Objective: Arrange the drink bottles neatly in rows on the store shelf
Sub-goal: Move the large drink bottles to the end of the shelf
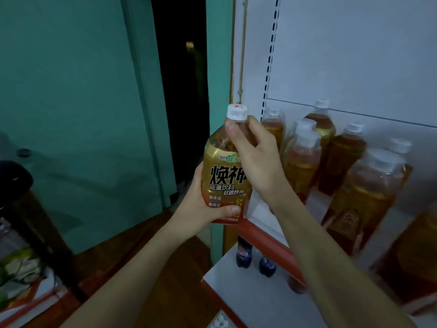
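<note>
Head view, nearest: my two forearms reach up from the bottom edge toward the shelf's left end.
Left hand (201,207): my fingers wrap the base of the energy drink bottle (224,181), thumb across the front of the gold label.
Right hand (255,157): curled round the bottle's shoulder and neck, just under the white cap (237,112).
Bottle position: held upright in the air, just left of the upper shelf's front corner, not yet on the shelf.
Handling: it looks full, so I judge it fairly heavy for its size; the plastic wall should give a little if squeezed, and the glossy label may be slippery.
Best hold: base plus neck, as now; the neck alone would do for the final set-down.
Upper shelf (264,223): white deck with a red front lip that the base must clear.
Open room: a bare patch of deck at the left front, between the lip and the nearest standing bottles.
Standing bottles (302,157): same amber drink, white caps, loosely grouped and not in straight rows; close-packed, so I judge a nudge could topple one.
Lower shelf (224,280): holds dark cola bottles (243,254), beneath my right forearm.
Far: slotted upright (272,55) and white back panel bound the space behind.
</note>
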`<state>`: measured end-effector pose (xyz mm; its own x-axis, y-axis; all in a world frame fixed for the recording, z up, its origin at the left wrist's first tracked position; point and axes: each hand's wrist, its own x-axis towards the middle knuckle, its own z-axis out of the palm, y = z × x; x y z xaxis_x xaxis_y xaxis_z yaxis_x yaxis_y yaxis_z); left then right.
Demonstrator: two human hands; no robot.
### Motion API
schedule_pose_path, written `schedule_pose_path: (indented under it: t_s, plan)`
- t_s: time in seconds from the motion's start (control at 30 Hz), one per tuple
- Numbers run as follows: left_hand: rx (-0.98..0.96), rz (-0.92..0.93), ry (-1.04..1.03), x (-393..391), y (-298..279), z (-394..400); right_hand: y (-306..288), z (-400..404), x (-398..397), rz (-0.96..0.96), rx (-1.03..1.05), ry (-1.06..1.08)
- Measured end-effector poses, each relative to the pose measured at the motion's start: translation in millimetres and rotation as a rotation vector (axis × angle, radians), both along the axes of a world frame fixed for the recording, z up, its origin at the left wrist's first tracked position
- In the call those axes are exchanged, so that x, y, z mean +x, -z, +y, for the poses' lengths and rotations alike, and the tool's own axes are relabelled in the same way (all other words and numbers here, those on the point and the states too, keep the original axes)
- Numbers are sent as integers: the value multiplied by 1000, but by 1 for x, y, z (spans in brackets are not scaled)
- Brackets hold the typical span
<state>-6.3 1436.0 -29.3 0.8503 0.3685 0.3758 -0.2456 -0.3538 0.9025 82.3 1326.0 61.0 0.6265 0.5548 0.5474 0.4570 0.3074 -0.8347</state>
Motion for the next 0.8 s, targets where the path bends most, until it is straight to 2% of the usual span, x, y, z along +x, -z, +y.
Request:
schedule_pose_path:
  t_s: [0.37, 0.47, 0.7, 0.8]
  plan:
    - [42, 69, 402, 108, 3, 122, 5, 89, 43, -76, -34, 489]
    - [47, 72, 527, 134, 5, 129, 5, 94, 54, -29, -75, 564]
    - [24, 22, 675, 173, 18, 130, -2, 87, 71, 4, -311, 659]
    - [31, 23, 682, 181, 23, 130, -12, 76, 79, 31, -284, 744]
